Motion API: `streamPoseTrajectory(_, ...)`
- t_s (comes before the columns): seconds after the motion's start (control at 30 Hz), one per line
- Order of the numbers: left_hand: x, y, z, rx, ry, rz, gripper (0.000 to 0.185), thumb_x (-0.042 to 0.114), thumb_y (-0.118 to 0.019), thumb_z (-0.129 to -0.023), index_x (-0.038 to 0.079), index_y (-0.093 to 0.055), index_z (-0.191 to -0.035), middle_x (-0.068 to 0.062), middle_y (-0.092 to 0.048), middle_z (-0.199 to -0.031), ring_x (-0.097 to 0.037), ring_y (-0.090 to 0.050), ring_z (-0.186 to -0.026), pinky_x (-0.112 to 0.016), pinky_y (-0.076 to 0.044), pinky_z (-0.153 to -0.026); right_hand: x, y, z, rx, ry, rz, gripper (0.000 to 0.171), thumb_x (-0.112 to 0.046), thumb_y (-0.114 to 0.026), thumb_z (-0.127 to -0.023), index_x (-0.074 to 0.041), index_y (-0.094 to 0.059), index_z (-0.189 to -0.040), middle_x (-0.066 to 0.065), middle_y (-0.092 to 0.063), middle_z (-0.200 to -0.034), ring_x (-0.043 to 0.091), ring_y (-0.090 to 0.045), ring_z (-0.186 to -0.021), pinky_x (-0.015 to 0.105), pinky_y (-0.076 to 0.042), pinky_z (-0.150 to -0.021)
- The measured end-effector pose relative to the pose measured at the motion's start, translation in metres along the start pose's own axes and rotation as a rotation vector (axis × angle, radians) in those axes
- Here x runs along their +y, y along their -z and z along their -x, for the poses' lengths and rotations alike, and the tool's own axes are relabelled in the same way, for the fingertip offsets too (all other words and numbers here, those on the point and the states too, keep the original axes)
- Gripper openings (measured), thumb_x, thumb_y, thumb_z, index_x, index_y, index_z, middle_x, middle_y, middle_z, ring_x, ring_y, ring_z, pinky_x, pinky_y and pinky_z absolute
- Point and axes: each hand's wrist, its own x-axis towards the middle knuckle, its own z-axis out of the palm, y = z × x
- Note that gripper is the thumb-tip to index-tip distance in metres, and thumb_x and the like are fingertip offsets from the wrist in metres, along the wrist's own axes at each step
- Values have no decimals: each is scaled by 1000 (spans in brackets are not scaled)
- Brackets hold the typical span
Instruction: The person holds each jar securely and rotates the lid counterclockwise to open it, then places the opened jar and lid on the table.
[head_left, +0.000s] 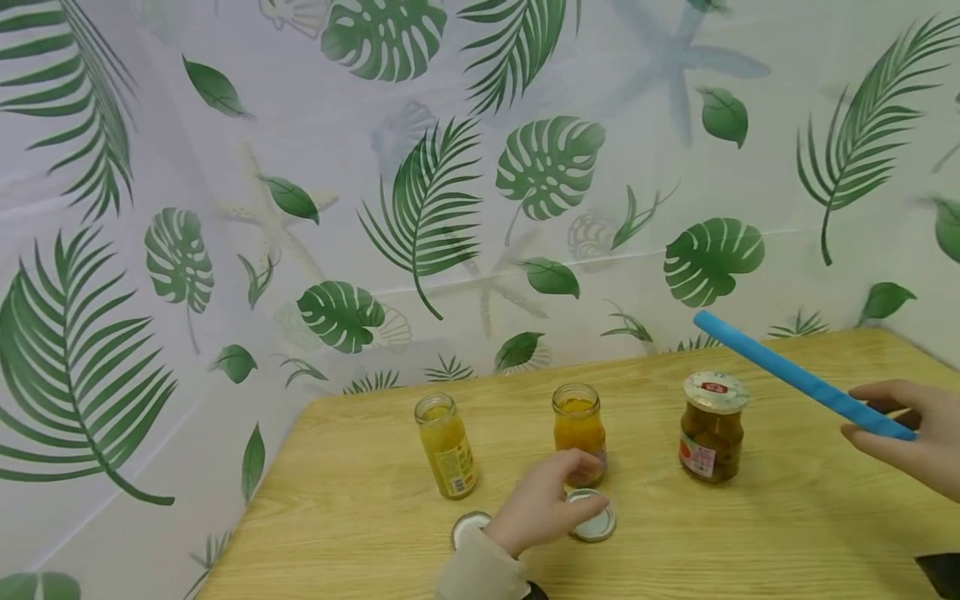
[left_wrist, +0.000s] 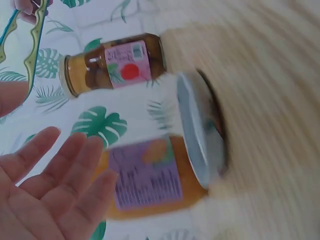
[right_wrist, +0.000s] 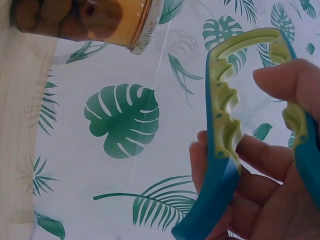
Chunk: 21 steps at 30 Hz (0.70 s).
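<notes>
Right hand [head_left: 911,433] grips opener [head_left: 798,377] at handle end, held up right of sealed jar [head_left: 712,427]. Long axis runs up-left from palm, toothed head over that jar. Probably light, stiff plastic with grippy lining; best held far back for leverage. Left hand [head_left: 542,504] loose, fingers relaxed, holding nothing, touching lid [head_left: 594,517] in front of middle jar [head_left: 579,432]. Glass jars likely heavy, slick, breakable; grip round the body.

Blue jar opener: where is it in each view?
Head: blue jar opener at right, held by the right hand.
Left wrist: top left corner.
Right wrist: right half, close up.
Shared landmark: the lidded jar.
</notes>
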Motion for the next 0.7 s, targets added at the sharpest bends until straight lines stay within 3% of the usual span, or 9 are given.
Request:
streamPoseTrajectory(0.07,7,-7,-11,15,-8,25,32,27,-60,-85,11,-55,-112,6,-55,-108,-7,-52,-98,-23,-43,-81,-21,15,3,-55,-9,-14,52,-28,-71,-75,3,-49,-111,20,-51,-86,16,-51,-55,38,-41,-43)
streamPoseTrajectory(0.2,19,-22,-31,36,-9,79,32,25,-61,-85,12,-54,-113,8,-54,-108,-4,-51,-96,-22,-43,-80,-72,48,14,-132,3,-20,54,-20,-67,-78,19,-43,-106,29,-50,-84,24,-52,-56,31,-38,-44)
streamPoseTrajectory(0.37,30,-42,-58,97,46,137,33,27,-63,-83,15,-54,-112,9,-54,-107,-4,-51,-96,-21,-44,-76,-92,65,17,-170,-8,26,55,-25,-66,-79,20,-46,-105,26,-53,-83,30,-55,-61,30,-41,-45)
streamPoseTrajectory(0.5,35,-59,-79,159,130,190,40,29,-66,-79,14,-53,-114,8,-53,-108,-8,-50,-100,-25,-44,-78,-89,67,15,-202,1,27,58,-30,-66,-79,17,-48,-107,22,-57,-84,27,-56,-63,34,-43,-47)
streamPoseTrajectory(0.7,45,-80,-107,217,170,273,60,32,-70,-75,13,-43,-124,2,-47,-121,-16,-44,-111,-32,-41,-86,-85,71,18,-236,7,7,58,-33,-66,-79,14,-50,-109,18,-60,-83,25,-58,-64,35,-43,-48)
